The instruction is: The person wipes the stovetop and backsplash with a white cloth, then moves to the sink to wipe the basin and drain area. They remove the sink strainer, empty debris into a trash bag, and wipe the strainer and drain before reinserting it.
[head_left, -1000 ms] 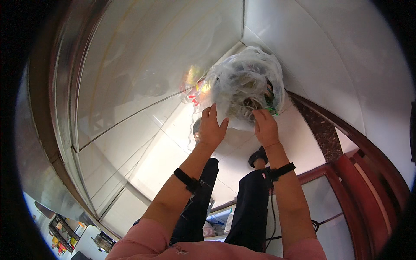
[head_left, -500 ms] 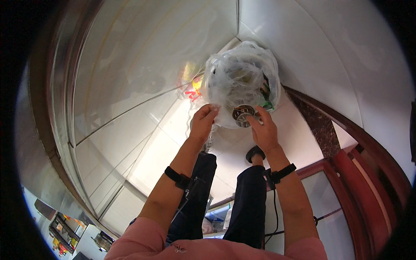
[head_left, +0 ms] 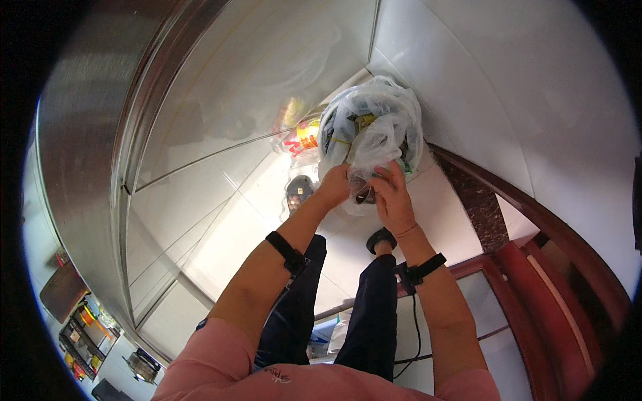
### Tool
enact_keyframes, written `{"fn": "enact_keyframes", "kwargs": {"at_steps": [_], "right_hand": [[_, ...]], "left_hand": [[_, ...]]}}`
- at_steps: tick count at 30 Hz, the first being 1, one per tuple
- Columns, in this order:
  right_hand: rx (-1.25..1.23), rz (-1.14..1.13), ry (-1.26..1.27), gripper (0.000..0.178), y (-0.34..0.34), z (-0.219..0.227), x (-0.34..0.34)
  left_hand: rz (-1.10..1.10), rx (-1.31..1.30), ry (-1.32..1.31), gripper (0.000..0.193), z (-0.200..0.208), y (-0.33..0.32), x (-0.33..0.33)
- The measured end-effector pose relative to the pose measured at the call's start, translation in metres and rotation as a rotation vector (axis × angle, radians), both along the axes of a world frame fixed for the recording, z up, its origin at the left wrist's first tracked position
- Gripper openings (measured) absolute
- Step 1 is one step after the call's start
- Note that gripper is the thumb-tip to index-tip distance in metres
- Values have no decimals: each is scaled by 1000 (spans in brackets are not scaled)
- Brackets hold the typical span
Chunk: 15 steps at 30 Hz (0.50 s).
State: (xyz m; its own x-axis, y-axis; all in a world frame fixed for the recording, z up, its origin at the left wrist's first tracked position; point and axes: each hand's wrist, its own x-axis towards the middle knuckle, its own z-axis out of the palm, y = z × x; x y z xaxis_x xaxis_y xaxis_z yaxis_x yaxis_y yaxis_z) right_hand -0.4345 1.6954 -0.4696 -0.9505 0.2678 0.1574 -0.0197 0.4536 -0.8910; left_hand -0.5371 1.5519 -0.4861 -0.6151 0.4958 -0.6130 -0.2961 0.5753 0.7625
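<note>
My left hand (head_left: 336,186) is closed on the gathered edge of a clear plastic bag (head_left: 381,140), in front of a round bin (head_left: 326,123). Close beside it, my right hand (head_left: 393,199) has its fingers bent around what looks like a small round metal strainer (head_left: 364,195), with the bag's film lying over it. Most of the strainer is hidden by the film and my fingers. Loose plastic lines the bin, and yellow and dark scraps show inside.
Left of the bin, a red and yellow package (head_left: 304,136) leans by the tiled wall (head_left: 221,134). A clear bag with dark and round items (head_left: 299,192) lies on the floor. At right is a dark red wooden frame (head_left: 548,321); my feet are just below the bin.
Both hands have come closer together, the left moving right. The plastic film now covers most of the metal strainer, which showed openly before. More of the bin's inside shows.
</note>
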Motion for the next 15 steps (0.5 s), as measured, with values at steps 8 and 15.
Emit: {"fn": "enact_keyframes", "kwargs": {"at_steps": [8, 15], "right_hand": [[-1267, -417, -729, 55, 5, -3, 3], [-1767, -447, -826, 40, 35, -2, -14]], "left_hand": [[-195, -100, 172, 22, -7, 7, 15], [-241, -2, 209, 23, -30, 10, 22]]}}
